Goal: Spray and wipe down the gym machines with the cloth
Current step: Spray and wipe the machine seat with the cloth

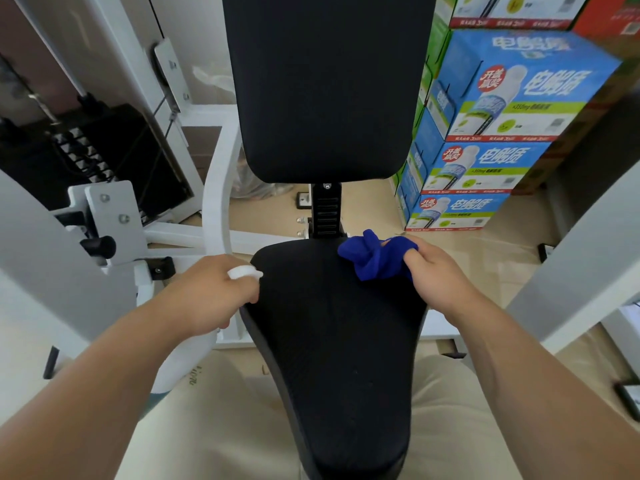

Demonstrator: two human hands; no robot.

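While the left hand (211,292) gripped a white spray bottle (188,358), the right hand (440,271) clutched crumpled blue cloth (372,258) at the padded seat's (332,341) far edge.

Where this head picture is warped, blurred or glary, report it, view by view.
Head view: the white metal frame bars at both edges splay outward, wide-angle distortion. Head view: the stacked blue cardboard cartons are soft, print smeared. Head view: the black textured seat pad and crumpled blue cloth are sharp, evenly lit; a pale sheen lies on the beige floor tiles.

Seat (339,341) matt black textured vinyl; cloth (375,259) soft blue fabric; frame (216,188) white painted metal.
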